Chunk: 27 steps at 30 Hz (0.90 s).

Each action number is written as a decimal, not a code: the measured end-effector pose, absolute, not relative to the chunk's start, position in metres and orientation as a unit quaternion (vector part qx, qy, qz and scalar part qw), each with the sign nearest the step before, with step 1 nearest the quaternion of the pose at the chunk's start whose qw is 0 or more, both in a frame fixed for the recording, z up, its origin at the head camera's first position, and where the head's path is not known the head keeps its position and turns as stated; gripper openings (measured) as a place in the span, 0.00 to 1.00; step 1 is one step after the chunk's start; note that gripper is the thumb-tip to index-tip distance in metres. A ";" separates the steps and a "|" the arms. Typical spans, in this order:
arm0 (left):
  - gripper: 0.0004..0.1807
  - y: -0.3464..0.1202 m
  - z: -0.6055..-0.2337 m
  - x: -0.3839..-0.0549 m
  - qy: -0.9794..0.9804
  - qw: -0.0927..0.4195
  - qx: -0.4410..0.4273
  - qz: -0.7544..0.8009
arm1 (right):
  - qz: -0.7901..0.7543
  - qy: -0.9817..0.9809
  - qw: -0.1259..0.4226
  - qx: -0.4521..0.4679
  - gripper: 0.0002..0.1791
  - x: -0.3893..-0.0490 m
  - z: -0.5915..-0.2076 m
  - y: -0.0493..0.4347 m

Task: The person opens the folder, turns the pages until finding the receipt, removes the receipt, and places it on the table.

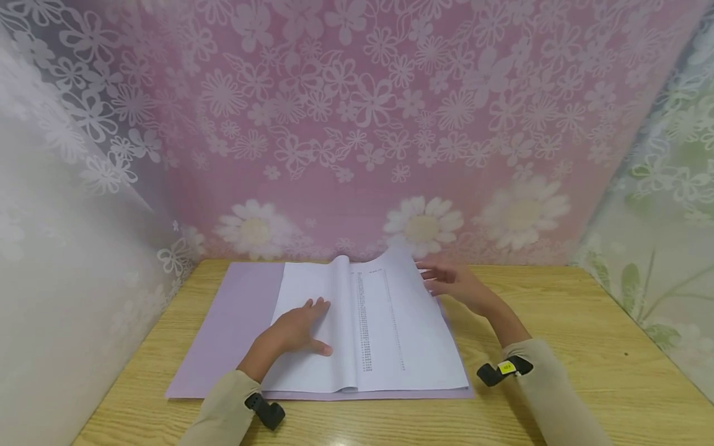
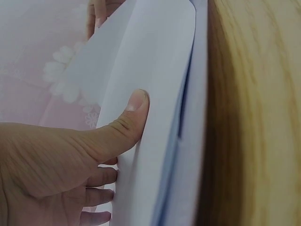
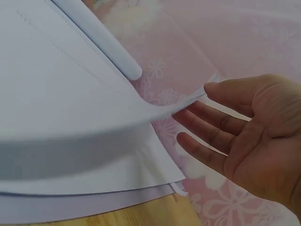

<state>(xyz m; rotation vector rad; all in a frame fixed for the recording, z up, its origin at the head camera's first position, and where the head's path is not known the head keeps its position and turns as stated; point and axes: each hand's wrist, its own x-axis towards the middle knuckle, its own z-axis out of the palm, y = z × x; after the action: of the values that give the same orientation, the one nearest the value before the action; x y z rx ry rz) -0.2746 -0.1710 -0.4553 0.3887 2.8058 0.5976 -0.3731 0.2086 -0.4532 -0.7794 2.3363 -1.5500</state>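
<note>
A lilac folder (image 1: 229, 328) lies spread on the table with white sheets inside. Its left-hand pages (image 1: 307, 279) bulge in a curve along the middle. My left hand (image 1: 295, 328) rests on them with fingers spread, its thumb (image 2: 136, 110) stretched across the paper near the fold. On the right side, a printed page (image 1: 421, 334) bears columns of small text. My right hand (image 1: 460, 288) pinches this page's far right corner, thumb above and fingers below, as the right wrist view shows. That corner is lifted and bowed above the sheet (image 3: 155, 165) beneath.
The wooden table (image 1: 586, 359) extends around the folder. Pink floral cloth (image 1: 346, 155) hangs right behind the table's back edge, with pale floral cloth at the left and right sides. Black camera straps (image 1: 264, 410) sit over both beige sleeves (image 1: 558, 396).
</note>
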 end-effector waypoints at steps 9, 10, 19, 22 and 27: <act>0.58 -0.171 -0.456 -0.274 0.961 0.125 0.131 0.207 | -0.477 0.821 0.104 -0.295 0.37 -0.358 -0.441 0.198; 0.58 -0.171 -0.455 -0.275 0.961 0.125 0.131 0.207 | -0.466 0.825 0.098 -0.304 0.38 -0.357 -0.440 0.197; 0.58 -0.172 -0.455 -0.274 0.961 0.127 0.130 0.211 | -0.358 0.887 0.096 -0.275 0.46 -0.356 -0.453 0.199; 0.58 -0.173 -0.455 -0.274 0.960 0.125 0.133 0.213 | -0.342 0.899 0.111 -0.252 0.47 -0.359 -0.456 0.197; 0.57 -0.173 -0.457 -0.275 0.959 0.124 0.136 0.215 | -0.325 0.911 0.108 -0.229 0.44 -0.375 -0.462 0.198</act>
<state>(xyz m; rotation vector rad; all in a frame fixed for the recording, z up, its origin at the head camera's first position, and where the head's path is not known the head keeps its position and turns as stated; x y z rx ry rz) -0.2745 -0.1728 -0.4566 0.3950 2.7953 0.6273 -0.3754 0.1978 -0.4625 -0.6742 2.6807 -0.9573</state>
